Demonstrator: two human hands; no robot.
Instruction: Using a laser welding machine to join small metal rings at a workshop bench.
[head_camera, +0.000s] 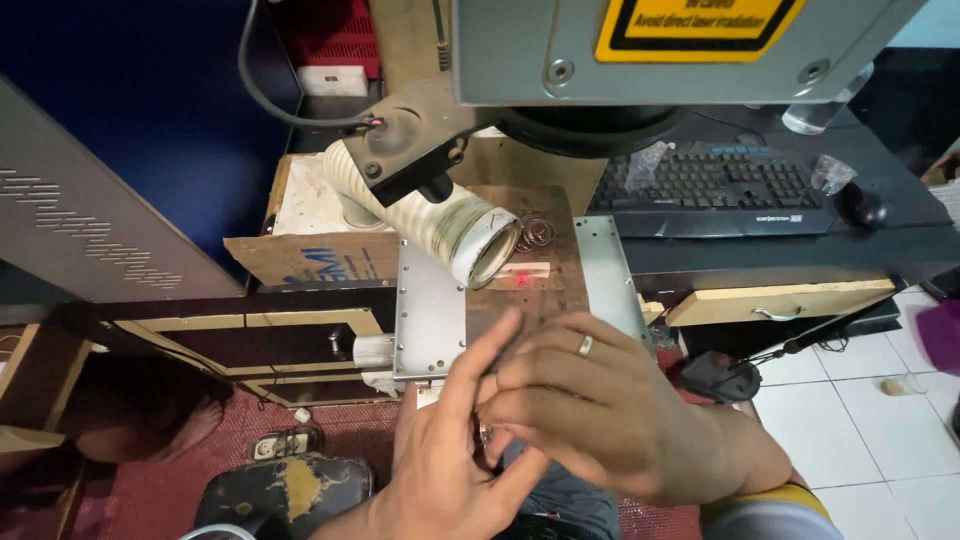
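Small metal piece (487, 434) — barely visible, a glint between the two hands at lower centre of the head view — sits pinched where the fingers meet, just below the front edge of the metal plate (432, 300). The left hand (450, 455) rises from the bottom of the frame with its index finger stretched up toward the plate and its other fingers curled about the piece; the right hand (590, 400), wearing a ring (585, 345), folds over it from the right, fingers bent and closing on the same spot. What exactly each hand grips is too hidden to tell. Judging by its size, the piece would be light, stiff and easy to drop, best held at its edges with fingertips. Above, a wooden strip (525, 272) lies on the brown board (530, 295) with a red light dot (522, 279) on it — a ribbed white hose (430, 215) ends just beside it. A keyboard (710, 185) rests on the bench at upper right.
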